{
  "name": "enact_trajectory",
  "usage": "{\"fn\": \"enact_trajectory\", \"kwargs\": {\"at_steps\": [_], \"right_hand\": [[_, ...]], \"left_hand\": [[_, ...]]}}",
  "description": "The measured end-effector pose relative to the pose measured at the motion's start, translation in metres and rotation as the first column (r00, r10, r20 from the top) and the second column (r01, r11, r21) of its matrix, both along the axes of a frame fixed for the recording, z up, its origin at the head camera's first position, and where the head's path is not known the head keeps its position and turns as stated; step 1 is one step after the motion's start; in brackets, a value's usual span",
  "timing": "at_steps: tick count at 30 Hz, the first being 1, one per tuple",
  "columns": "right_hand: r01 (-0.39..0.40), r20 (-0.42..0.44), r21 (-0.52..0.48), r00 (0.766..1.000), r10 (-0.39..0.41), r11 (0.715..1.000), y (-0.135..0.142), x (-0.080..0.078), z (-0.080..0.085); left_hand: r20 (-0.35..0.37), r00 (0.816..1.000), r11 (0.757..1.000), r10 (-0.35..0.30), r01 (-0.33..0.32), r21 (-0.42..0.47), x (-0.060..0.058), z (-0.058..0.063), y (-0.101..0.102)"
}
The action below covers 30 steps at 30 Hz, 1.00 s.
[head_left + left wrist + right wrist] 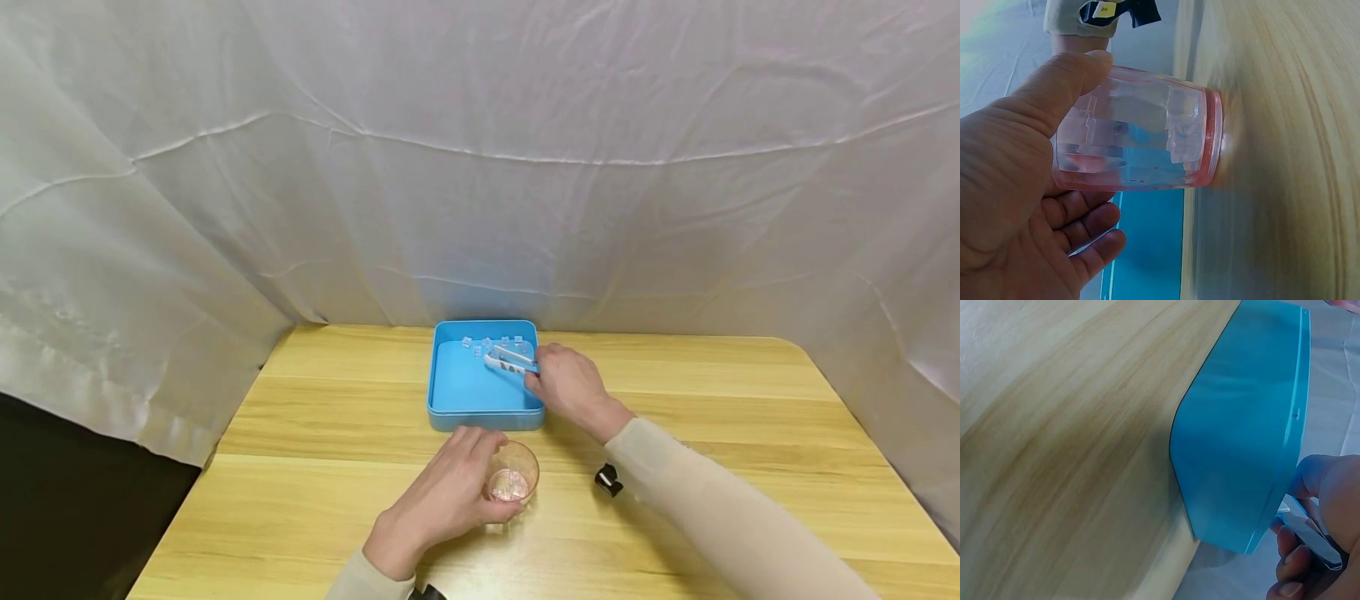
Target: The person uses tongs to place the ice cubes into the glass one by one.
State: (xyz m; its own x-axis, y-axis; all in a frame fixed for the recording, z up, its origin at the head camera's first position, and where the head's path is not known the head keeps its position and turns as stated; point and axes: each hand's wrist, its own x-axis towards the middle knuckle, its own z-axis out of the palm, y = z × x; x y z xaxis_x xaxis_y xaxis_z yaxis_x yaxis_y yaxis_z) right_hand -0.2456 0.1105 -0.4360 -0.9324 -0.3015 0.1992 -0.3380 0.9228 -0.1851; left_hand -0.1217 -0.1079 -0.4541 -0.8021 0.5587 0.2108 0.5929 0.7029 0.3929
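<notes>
My left hand (453,483) grips a clear, pink-tinted cup (522,460) near its rim, thumb on one side and fingers round the other. The cup stands upright on the table, and clear cubes (1186,140) lie in its bottom. In the right wrist view, my right hand (1329,519) holds a pair of tongs (1315,540) by the handle. In the head view the white tips of the tongs reach into a blue tray (457,392), beside several small clear cubes (477,351) at its far side. The tongs' arms stand slightly apart.
A wooden table (322,492) carries everything, with the blue tray near its back edge. Pale grey curtain cloth (480,208) hangs behind and along the sides. A black wrist device (608,480) shows by the right sleeve, and a dark area (75,500) lies off to the left.
</notes>
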Motion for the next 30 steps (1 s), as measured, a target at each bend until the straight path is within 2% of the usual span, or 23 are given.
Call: {"fn": "enact_trajectory", "kwargs": {"at_steps": [19,30], "right_hand": [[0.002,0.013,0.015,1.0,-0.003,1.0,-0.0029,-0.0001,-0.0014],[-0.029,0.01,0.039,1.0,0.029,0.999,-0.0022,0.0055,-0.0012]], "left_hand": [[0.006,1.0,1.0,-0.007,0.007,0.003,0.0001,-0.0004,0.0001],[-0.005,1.0,1.0,-0.01,0.01,0.007,-0.001,-0.0008,0.0003]]}}
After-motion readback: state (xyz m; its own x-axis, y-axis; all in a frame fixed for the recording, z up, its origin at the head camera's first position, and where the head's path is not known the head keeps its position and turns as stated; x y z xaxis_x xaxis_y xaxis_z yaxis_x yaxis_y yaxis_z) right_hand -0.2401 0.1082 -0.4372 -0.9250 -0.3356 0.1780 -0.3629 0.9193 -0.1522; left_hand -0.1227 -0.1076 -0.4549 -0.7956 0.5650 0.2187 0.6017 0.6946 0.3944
